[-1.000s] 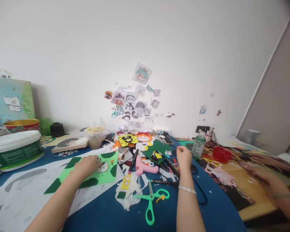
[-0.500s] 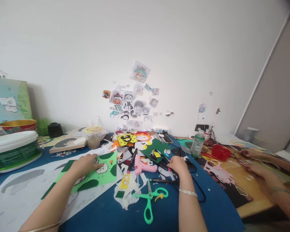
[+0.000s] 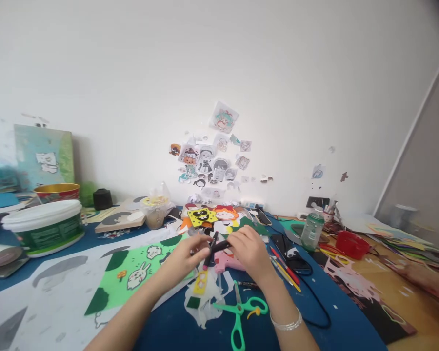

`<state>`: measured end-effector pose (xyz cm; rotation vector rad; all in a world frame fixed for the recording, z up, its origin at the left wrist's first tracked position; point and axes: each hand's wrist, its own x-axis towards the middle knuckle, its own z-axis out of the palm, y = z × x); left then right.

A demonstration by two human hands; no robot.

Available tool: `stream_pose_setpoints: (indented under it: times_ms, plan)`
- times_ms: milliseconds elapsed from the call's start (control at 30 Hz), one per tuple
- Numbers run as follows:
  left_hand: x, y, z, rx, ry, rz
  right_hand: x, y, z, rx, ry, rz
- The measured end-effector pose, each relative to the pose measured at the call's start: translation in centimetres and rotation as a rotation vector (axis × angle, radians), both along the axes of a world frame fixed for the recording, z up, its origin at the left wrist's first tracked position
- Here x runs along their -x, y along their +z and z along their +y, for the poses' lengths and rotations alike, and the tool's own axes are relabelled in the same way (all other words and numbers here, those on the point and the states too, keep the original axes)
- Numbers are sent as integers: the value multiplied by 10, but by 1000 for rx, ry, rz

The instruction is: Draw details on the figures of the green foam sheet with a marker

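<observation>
Black marker (image 3: 218,245) is being held level above the table, in the middle of the clutter, just over the pink glue gun (image 3: 229,263); left hand (image 3: 184,259) is gripping its near end, fingers curled tight round it; right hand (image 3: 250,253) is closing on the other end, fingers wrapped over the barrel, silver bracelet (image 3: 287,322) sitting on that wrist; whether the cap is on or off cannot be told.

A second dark pen (image 3: 208,258) is lying on the table under the left fingers; yellow stencil (image 3: 201,282) is lying just below it on white paper scraps; green scissors (image 3: 239,312) are lying shut nearer the person, beside the right forearm; light green foam sheet (image 3: 139,274) with white cartoon cutouts is lying flat to the left of the left hand; red and yellow pencils (image 3: 284,267) are lying to the right of the right hand, near a black cable (image 3: 316,303).

White bucket (image 3: 44,226) is standing far left; green bottle (image 3: 312,230) and red container (image 3: 351,243) are standing to the right; another person's hand (image 3: 426,279) is resting at the right edge.
</observation>
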<state>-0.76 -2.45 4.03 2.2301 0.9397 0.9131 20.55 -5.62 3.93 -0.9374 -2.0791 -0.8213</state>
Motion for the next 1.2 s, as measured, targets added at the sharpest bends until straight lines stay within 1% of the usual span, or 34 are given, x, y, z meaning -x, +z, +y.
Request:
stream_pose_setpoints:
  times_ms: [33,133,200,300,367,400,467,500,533,567,600,633,667,700,800,900,933,1000,1100,1200]
  plan:
    - [-5,0,-7,37,-46,-39,8,1,-1,-38,45,-40]
    - [-12,-3,-14,115,-16,-108,20,0,-1,-102,98,-61]
    - [-11,-7,-11,165,-6,-150,22,0,-1,-113,80,-10]
    - [-8,-11,-3,241,-59,-248,24,4,-6,-129,44,105]
    - [-6,-11,0,278,-89,-306,27,8,-12,-152,52,207]
    - [-5,-10,0,289,-98,-327,30,9,-15,-165,59,298]
    - [0,-4,-4,274,-105,-333,38,10,-19,-149,74,584]
    - [4,1,-8,238,-94,-313,44,10,-20,-86,96,750]
    - [9,6,-13,190,-78,-278,50,10,-20,21,140,900]
    - [15,12,-19,134,-58,-231,58,9,-19,178,206,1001]
    - [21,19,-25,79,-42,-171,66,10,-19,358,286,1043]
    - [28,25,-31,47,-40,-108,76,12,-18,526,365,1034]
    - [35,32,-36,25,-45,-49,85,14,-17,660,431,992]
    - [42,37,-40,12,-57,3,94,17,-17,732,470,955]
    - [60,45,-47,-41,-58,100,118,29,-19,828,554,957]
    - [73,46,-50,-81,-27,97,132,37,-24,938,669,984]
    - [75,46,-52,-79,-23,86,134,39,-26,951,696,971]
    - [80,46,-56,-61,-28,61,136,41,-29,944,718,940]
    - [84,48,-60,-12,-53,41,134,45,-32,966,705,883]
    - [95,48,-54,31,-14,40,134,46,-30,970,714,857]
